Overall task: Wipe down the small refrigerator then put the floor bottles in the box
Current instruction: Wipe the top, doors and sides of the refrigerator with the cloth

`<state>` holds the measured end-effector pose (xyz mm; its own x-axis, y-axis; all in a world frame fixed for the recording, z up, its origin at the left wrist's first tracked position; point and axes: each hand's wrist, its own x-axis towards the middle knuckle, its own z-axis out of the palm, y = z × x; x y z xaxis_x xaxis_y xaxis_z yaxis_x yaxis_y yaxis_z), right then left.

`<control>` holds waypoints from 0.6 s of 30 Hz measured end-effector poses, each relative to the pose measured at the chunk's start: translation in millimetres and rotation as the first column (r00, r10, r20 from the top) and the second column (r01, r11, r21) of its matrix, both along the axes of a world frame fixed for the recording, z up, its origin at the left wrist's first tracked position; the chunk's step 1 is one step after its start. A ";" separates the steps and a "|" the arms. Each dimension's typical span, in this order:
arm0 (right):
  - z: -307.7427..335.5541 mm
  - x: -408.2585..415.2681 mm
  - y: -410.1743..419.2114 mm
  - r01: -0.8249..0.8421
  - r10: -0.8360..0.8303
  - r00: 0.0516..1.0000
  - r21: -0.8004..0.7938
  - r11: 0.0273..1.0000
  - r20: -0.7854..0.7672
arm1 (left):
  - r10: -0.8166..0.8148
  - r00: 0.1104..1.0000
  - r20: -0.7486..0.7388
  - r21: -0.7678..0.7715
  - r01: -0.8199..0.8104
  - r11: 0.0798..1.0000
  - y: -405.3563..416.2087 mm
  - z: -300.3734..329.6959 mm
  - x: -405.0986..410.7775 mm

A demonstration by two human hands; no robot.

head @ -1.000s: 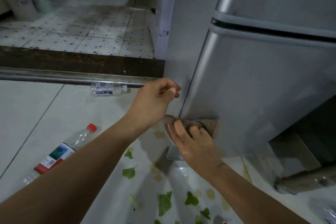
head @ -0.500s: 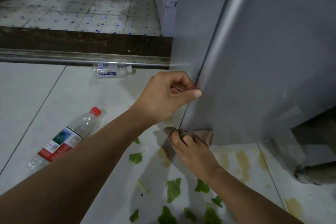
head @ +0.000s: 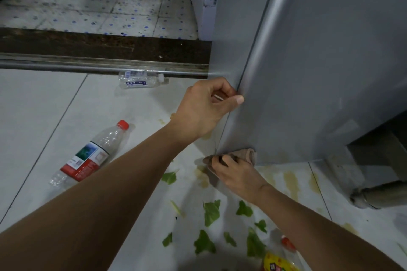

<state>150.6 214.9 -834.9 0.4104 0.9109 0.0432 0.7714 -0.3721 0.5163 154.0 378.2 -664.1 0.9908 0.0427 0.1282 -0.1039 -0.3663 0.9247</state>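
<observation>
Right hand (head: 236, 175) grips a brown rag (head: 247, 154) pressed on the fridge door's (head: 319, 72) bottom corner. Left hand (head: 206, 110) is curled, thumb on the door edge. Red-capped bottle (head: 92, 154) and a clear bottle (head: 142, 79) lie on the floor (head: 44, 105) among leaf scraps (head: 211, 211).

Grey refrigerator (head: 319, 72); brownish-pink cloth (head: 246, 155); clear bottle (head: 92, 154) with red cap and red, white and green label. Clear small bottle (head: 142, 79) with blue-and-white label. White floor tiles (head: 44, 105) bearing green leaf scraps (head: 211, 211) and yellowish stains (head: 291, 182); far tiles (head: 132, 11) white with blue dots.

Bottles: three (head: 91, 154) (head: 142, 79) (head: 280, 258); refrigerator (head: 319, 72): one; cloth (head: 246, 155): one; hands: two (head: 207, 110) (head: 237, 174).
</observation>
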 end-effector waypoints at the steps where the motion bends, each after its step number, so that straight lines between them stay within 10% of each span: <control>1: 3.2 -1.3 0.2 0.016 -0.016 1.000 -0.012 1.000 -0.007 | 0.014 1.000 -0.001 0.005 -0.014 1.000 -0.9 -0.1 -1.1; 11: 36.6 -20.5 -31.4 0.277 -0.282 0.958 -0.078 0.958 -0.050 | 0.041 0.993 -0.107 0.191 -0.020 0.981 20.5 -10.3 -26.5; 18: 121.5 -45.1 0.2 0.268 -0.213 0.905 0.103 0.958 -0.367 | 0.082 0.944 -0.321 0.297 0.018 0.955 41.4 11.8 -43.1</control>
<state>105.5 215.1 -713.4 0.6295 0.7768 -0.0167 0.7691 -0.6199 0.1556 110.9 419.7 -652.3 0.9781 0.0855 -0.1899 0.2013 -0.6224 0.7564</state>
